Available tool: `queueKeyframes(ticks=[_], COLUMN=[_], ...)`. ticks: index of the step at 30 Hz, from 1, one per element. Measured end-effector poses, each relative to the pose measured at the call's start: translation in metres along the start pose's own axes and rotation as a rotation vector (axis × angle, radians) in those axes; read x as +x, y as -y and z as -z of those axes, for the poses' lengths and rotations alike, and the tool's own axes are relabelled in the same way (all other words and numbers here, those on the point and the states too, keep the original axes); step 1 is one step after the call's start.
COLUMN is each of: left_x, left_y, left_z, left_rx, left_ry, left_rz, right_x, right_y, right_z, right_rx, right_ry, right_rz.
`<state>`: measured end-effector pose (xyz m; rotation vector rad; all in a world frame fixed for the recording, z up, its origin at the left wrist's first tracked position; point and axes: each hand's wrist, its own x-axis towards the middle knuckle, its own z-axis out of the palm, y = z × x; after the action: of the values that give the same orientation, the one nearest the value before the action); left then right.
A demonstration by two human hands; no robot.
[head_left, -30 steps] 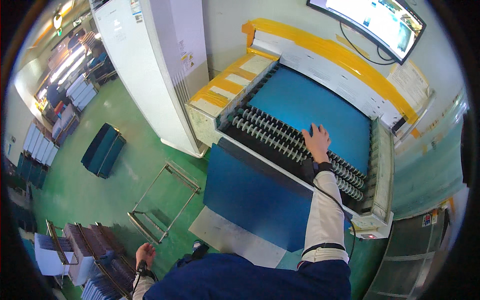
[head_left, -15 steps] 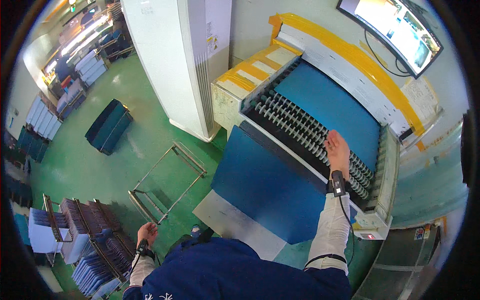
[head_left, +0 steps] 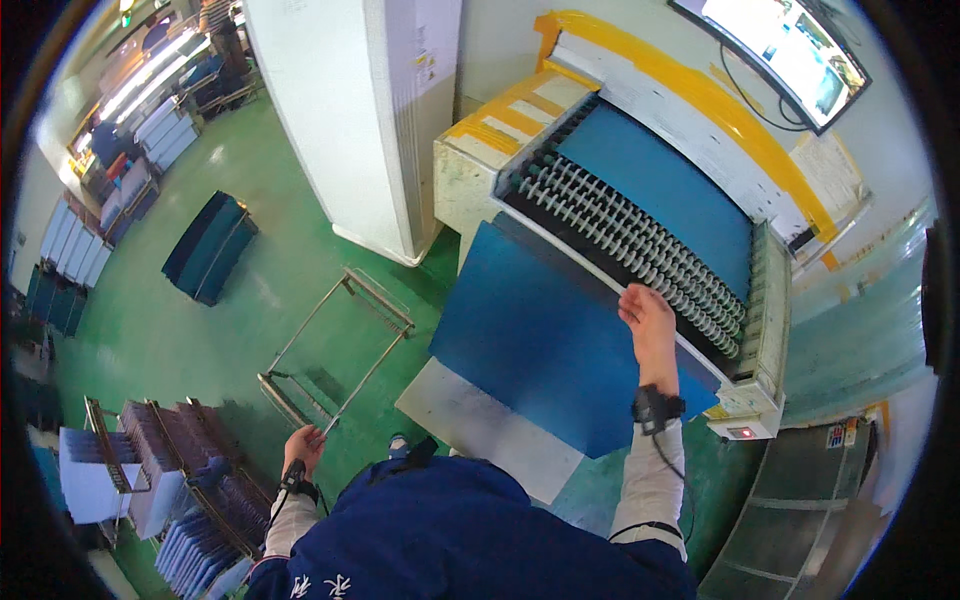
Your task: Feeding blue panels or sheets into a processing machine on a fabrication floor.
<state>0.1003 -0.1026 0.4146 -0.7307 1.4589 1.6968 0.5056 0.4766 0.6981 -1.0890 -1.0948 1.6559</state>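
Note:
My right hand (head_left: 650, 318) is over the front edge of a roller machine (head_left: 468, 180), fingers slightly bent and apart, with nothing visible in them. Beyond it are rows of pale disc rollers (head_left: 620, 225). A flat blue sheet (head_left: 660, 175) lies past them inside the machine. Below the front edge is a large blue panel (head_left: 550, 345), partly covering a grey-white board (head_left: 490, 425). At the lower left, my left hand (head_left: 304, 448) has curled fingers beside the near corner of a metal frame rack (head_left: 370, 375). Whether it grips the rack is not clear.
Racks of upright sheets (head_left: 180, 460) stand at the lower left, and a dark blue crate (head_left: 210, 248) is farther off on the green floor. A tall white cabinet (head_left: 340, 120) rises left of the machine. A monitor (head_left: 785, 55) hangs at upper right. Grey metal panelling (head_left: 800, 510) is at lower right.
My right hand has drawn back from over the rollers to the machine's front edge. The blue sheet lies slightly farther in, showing more rollers. My left hand stays beside the rack corner.

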Motion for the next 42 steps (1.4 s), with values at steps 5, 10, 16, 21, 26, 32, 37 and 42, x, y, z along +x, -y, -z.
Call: queueKeyframes(ticks=[5,10,16,21,26,32,37,42], left_x=[-0.006,-0.017,-0.025,-0.034,-0.040,-0.033,-0.006,-0.011], left_y=[-0.002,0.001,0.016,0.018,0.010,0.001,-0.003,-0.039], left_z=[0.007,0.043,0.075,0.083,0.075,0.051,0.043,-0.036], left_rx=[-0.023,-0.016,-0.039,0.016,0.040,0.049,0.119,0.332], left_ry=[-0.002,-0.039,-0.100,-0.112,-0.132,-0.027,0.096,0.457], left_rz=[0.020,0.014,0.047,0.065,0.058,0.052,-0.044,-0.396], right_x=[-0.020,-0.029,-0.031,-0.026,-0.017,-0.015,-0.036,-0.076], right_y=[-0.044,-0.053,-0.054,-0.055,-0.054,-0.042,-0.039,-0.019], right_z=[0.000,-0.009,-0.022,-0.030,-0.024,-0.024,-0.046,-0.040], right_rx=[-0.896,-1.269,-1.477,-1.555,-1.501,-1.429,-1.513,-1.421], right_ry=[-0.054,-0.129,-0.153,-0.197,-0.205,-0.161,0.040,0.343], right_rz=[0.388,0.673,0.661,0.634,0.690,0.546,0.563,0.468])
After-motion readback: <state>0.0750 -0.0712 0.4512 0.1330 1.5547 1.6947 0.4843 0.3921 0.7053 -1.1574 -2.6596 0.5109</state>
